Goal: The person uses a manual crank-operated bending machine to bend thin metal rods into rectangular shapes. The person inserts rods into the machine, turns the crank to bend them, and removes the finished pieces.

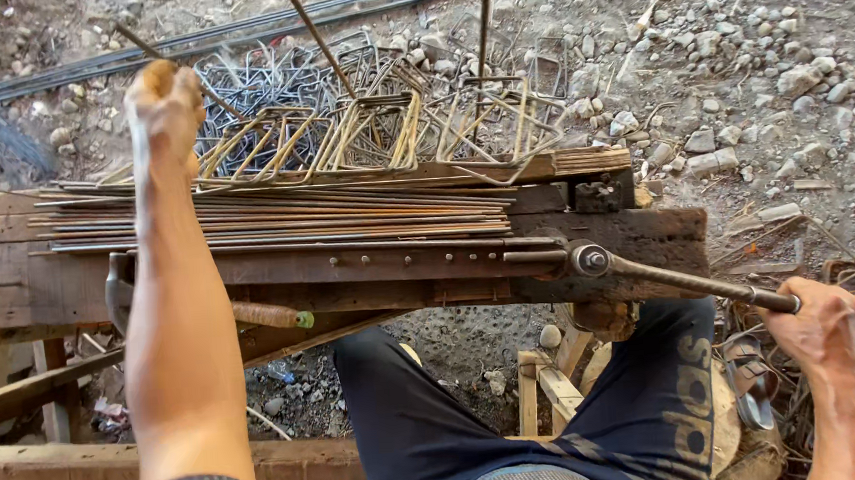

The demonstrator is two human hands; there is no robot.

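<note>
My left hand (164, 106) reaches far forward over the wooden workbench (10, 289), fingers closed around a thin steel rod (217, 99) that runs back toward the pile of bent wire stirrups (370, 129). My right hand (823, 328) grips the long metal bending lever (691, 282) at the lower right; the lever pivots on a bolt (589, 259) at the bench's right end. A bundle of straight thin rods (276, 221) lies lengthwise along the bench between my two hands.
Several bent rectangular stirrups hang along the bench's far edge, more heaped on the gravel behind. Long rebars (233, 33) lie on the stony ground (756, 67). My dark trousers (520, 414) fill the lower middle. A wooden-handled tool (267, 314) rests under the bench.
</note>
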